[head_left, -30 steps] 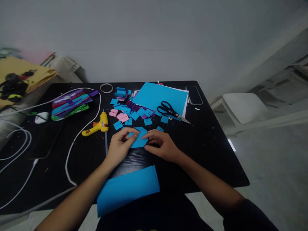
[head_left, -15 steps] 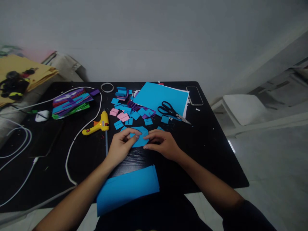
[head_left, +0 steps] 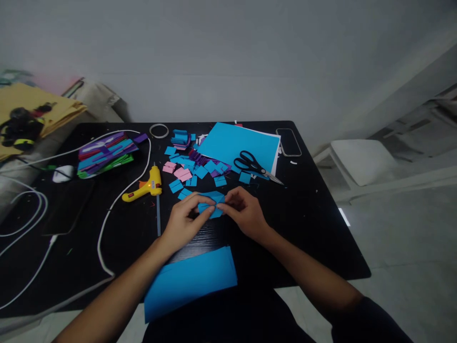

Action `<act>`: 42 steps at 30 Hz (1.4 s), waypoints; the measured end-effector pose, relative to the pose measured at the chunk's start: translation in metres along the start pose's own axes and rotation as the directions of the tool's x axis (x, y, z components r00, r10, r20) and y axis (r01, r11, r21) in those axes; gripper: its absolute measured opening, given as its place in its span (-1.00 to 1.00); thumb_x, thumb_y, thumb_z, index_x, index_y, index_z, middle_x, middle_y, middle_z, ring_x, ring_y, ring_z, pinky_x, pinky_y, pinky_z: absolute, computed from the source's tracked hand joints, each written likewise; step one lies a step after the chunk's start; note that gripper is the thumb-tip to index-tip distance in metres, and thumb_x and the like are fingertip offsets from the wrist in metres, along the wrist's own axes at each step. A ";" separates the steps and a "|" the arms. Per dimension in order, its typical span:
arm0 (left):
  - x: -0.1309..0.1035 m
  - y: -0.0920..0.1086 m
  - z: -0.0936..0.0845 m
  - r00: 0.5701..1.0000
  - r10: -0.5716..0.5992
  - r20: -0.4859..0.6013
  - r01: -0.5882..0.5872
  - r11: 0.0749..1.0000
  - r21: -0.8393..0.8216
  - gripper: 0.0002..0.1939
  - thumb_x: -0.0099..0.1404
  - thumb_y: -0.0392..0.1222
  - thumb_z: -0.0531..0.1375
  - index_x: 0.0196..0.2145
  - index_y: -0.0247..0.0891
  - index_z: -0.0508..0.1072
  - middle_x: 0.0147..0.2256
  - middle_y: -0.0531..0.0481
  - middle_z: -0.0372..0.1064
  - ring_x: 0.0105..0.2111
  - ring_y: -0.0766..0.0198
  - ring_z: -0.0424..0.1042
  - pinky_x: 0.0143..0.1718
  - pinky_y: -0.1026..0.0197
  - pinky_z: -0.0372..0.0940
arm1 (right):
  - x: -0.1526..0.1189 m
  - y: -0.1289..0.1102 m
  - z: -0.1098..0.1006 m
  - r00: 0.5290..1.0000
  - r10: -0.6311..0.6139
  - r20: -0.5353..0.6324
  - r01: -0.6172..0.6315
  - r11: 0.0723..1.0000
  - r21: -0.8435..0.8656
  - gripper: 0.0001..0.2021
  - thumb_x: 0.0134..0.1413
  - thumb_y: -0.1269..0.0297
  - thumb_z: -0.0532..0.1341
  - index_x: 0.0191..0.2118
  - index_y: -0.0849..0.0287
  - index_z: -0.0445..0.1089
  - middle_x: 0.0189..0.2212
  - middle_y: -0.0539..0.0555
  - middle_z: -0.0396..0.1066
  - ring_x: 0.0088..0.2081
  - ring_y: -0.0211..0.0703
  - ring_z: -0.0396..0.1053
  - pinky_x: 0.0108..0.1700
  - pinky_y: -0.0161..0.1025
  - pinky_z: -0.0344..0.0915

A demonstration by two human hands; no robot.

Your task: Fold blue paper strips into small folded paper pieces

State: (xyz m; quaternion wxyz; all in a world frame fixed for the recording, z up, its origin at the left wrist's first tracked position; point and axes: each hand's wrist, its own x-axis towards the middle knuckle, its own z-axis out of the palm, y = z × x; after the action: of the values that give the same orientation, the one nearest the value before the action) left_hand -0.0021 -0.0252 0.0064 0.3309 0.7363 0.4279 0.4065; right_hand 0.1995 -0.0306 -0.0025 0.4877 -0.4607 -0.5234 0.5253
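Observation:
Between my two hands is a small piece of blue paper (head_left: 216,213) with creased, folded edges. My left hand (head_left: 185,218) pinches its left side, thumb over the front. On its right side, my right hand (head_left: 246,212) grips it between thumb and fingers. Part of the paper is hidden behind the fingers. Just beyond lie several small folded blue paper pieces (head_left: 220,181) and some pink ones (head_left: 183,174). A stack of larger blue sheets (head_left: 193,278) lies at the table's front edge, below my hands.
A yellow glue gun (head_left: 144,186) with a glue stick stands to the left. Black-handled scissors (head_left: 255,166) rest on a large blue sheet (head_left: 228,138). A phone (head_left: 289,143) lies at the right. White cables (head_left: 103,228) loop across the left of the black table (head_left: 303,238).
The blue paper has been turned and bent up between my hands. My right fingers have curled in, and my thumbs have come closer together on the paper.

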 end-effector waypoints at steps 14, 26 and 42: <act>0.000 0.002 0.000 0.988 -0.152 -0.026 0.150 0.985 -0.087 -0.89 0.36 -0.16 0.28 -0.23 -0.20 0.61 -0.46 0.08 0.46 -0.55 0.38 0.25 -0.50 0.29 0.16 | -0.001 0.002 -0.001 0.988 -0.148 0.034 0.151 0.982 -0.113 -0.88 0.12 0.24 0.40 -0.20 0.08 0.63 -0.25 0.06 0.55 -0.30 -0.19 0.48 -0.27 -0.27 0.40; 0.001 0.000 -0.003 0.973 -0.227 0.050 0.230 0.971 -0.070 -0.88 0.33 -0.14 0.27 -0.26 -0.20 0.59 -0.40 0.06 0.51 -0.56 0.37 0.33 -0.49 0.28 0.21 | 0.000 -0.002 -0.004 0.995 -0.028 0.092 0.027 1.000 0.011 -0.69 0.09 0.29 0.40 -0.02 0.06 0.54 -0.21 0.03 0.56 -0.18 -0.14 0.53 -0.12 -0.20 0.47; 0.002 -0.004 -0.002 0.996 -0.014 -0.082 0.018 0.999 0.046 -0.94 0.37 -0.17 0.33 -0.22 -0.17 0.56 -0.12 -0.02 0.44 -0.25 0.28 0.44 -0.23 0.21 0.37 | -0.003 0.003 -0.001 0.990 -0.112 0.080 0.126 0.972 -0.199 -0.77 0.11 0.28 0.39 -0.10 0.08 0.48 -0.34 -0.03 0.45 -0.35 -0.25 0.45 -0.23 -0.28 0.47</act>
State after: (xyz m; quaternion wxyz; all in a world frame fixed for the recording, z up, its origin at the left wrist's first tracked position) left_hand -0.0047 -0.0213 0.0044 0.2992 0.7230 0.4565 0.4236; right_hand 0.2005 -0.0338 -0.0056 0.4503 -0.4578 -0.6175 0.4542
